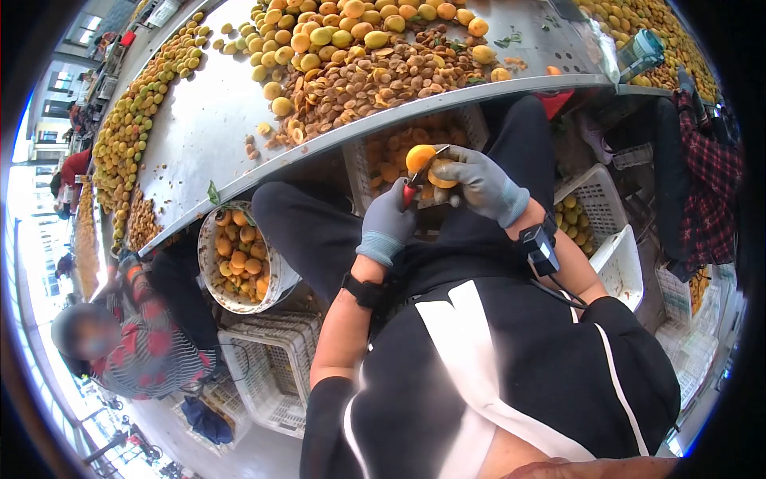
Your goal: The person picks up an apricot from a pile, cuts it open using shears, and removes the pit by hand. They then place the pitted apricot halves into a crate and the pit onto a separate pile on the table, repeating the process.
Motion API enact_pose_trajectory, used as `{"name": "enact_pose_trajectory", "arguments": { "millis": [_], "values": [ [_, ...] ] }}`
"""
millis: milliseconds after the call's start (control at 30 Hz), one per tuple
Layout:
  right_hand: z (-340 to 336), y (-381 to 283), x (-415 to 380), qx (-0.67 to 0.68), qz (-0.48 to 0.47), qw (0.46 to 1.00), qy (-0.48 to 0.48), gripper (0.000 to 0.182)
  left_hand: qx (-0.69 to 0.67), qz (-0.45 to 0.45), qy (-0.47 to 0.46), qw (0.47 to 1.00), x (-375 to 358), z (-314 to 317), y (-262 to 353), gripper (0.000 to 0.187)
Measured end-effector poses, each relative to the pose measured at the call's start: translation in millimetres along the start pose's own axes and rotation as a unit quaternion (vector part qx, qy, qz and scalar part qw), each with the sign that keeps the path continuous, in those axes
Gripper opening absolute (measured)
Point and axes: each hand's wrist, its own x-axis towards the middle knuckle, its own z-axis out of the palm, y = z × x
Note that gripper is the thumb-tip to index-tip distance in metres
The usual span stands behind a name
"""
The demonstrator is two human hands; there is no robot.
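Note:
My left hand (388,217), in a grey glove, is closed around a small red-handled knife (410,192) with a thin dark blade slanting up to the right. Its blade lies against a cut apricot, whose one half (420,158) sits left of the blade. The other orange piece (441,174) is between the fingers of my right hand (483,185), also gloved in grey. Both hands are above my lap, close together. Beneath them stands a crate (357,169) with orange apricot pieces in it. Whether a pit is still inside the fruit is hidden.
Ahead is a metal table (203,112) with whole apricots (351,24) and a heap of brown pits (383,84). A white bucket (205,259) of apricots stands left; crates (275,383) are on both sides. Co-workers sit left (152,351) and right (710,184).

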Motion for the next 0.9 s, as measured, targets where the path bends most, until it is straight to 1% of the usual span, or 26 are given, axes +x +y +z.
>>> {"name": "enact_pose_trajectory", "arguments": {
  "millis": [33,67,133,167,200,233,267,300,333,367,433,500,567,667,733,767,833,900],
  "values": [
    [-3.0,-2.7,0.0,-0.025,0.026,0.999,-0.024,0.033,0.0,0.0,0.0,1.0,1.1,3.3,-7.7,0.025],
    [-6.3,-1.4,1.6,-0.025,0.028,0.999,-0.024,0.033,-0.025,0.007,-0.006,1.0,3.1,8.4,-18.0,0.026],
    [-13.3,4.9,7.4,0.099,0.02,0.988,-0.116,0.033,-0.052,0.015,-0.011,0.998,6.4,11.5,-25.9,0.026],
    [-13.4,9.4,9.4,0.098,0.02,0.988,-0.115,0.033,-0.104,-0.033,-0.021,0.994,7.5,13.6,-29.4,0.024],
    [-11.3,14.7,11.4,0.12,0.01,0.991,-0.051,0.034,-0.156,-0.081,-0.032,0.984,8.9,11.1,-25.4,0.021],
    [-11.3,19.3,12.9,0.143,-0.001,0.99,0.013,0.035,-0.157,-0.08,-0.034,0.984,8.9,8.1,-21.4,0.021],
    [-15.6,22.7,13.0,0.174,-0.008,0.984,0.032,0.038,-0.216,-0.111,-0.031,0.97,7.6,3.9,-17.3,0.019],
    [-17.2,21.8,11.1,0.175,-0.007,0.984,0.034,0.038,-0.274,-0.142,-0.029,0.951,6.1,-0.1,-13.5,0.016],
    [-18.1,19.7,9.0,0.201,0.001,0.98,0.016,0.036,-0.319,-0.147,-0.031,0.936,5.7,1.0,-18.0,0.012],
    [-18.9,17.8,8.7,0.225,0.008,0.974,-0.004,0.034,-0.319,-0.148,-0.032,0.936,5.8,0.9,-18.4,0.012],
    [-19.0,19.8,11.6,0.234,-0.004,0.972,0.012,0.032,-0.377,-0.166,-0.034,0.91,6.1,-0.2,-17.8,0.011],
    [-19.2,20.9,15.3,0.242,-0.015,0.97,0.027,0.029,-0.379,-0.165,-0.033,0.91,6.7,-2.0,-13.1,0.011],
    [-19.6,21.0,18.8,0.241,-0.047,0.968,0.051,0.023,-0.381,-0.164,-0.033,0.909,6.9,-2.0,-13.0,0.011],
    [-16.8,14.3,20.0,0.271,-0.018,0.959,0.079,0.022,-0.408,-0.173,-0.047,0.895,6.1,-2.5,-15.8,0.011],
    [-27.9,19.1,18.8,0.277,-0.018,0.958,0.075,0.021,-0.433,-0.193,-0.064,0.878,5.2,-6.2,-13.5,0.011],
    [-32.8,21.7,18.6,0.284,-0.019,0.956,0.07,0.019,-0.434,-0.192,-0.066,0.878,5.8,-4.8,-14.8,0.011],
    [-35.6,23.4,19.7,0.297,-0.014,0.953,0.055,0.019,-0.418,-0.163,-0.057,0.892,6.6,-1.5,-17.5,0.013],
    [-39.0,25.9,21.0,0.311,-0.01,0.95,0.04,0.018,-0.419,-0.159,-0.061,0.892,6.2,-0.8,-18.4,0.014]
  ]
}}
